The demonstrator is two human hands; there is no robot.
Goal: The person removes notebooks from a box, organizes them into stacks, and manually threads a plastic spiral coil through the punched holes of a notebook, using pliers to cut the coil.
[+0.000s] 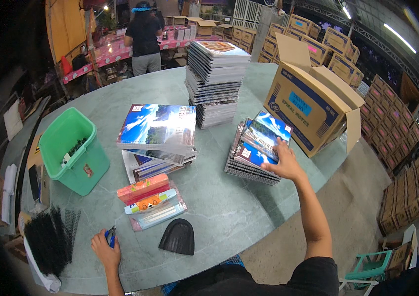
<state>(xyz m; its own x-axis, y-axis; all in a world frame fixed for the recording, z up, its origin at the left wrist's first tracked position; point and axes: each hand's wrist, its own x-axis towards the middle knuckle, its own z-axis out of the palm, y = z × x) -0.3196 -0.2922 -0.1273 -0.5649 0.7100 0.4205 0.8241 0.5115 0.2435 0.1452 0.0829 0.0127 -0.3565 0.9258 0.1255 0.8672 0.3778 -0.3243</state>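
Near the table's front left edge, my left hand is closed around blue-handled pliers. Out to the right, my right hand lies with thumb and fingers apart on the top spiral notebook, which has a blue sky and river cover. Below that notebook is a short stack of notebooks. Left of it, more notebooks with sky covers are piled unevenly. A tall stack of spiral notebooks rises behind them. Black spiral coils lie left of my left hand.
A green bin with dark bits inside stands at left. Pencil cases and a black curved pad lie in front. An open carton stands at right. Boxes are piled beyond. A person stands at the back.
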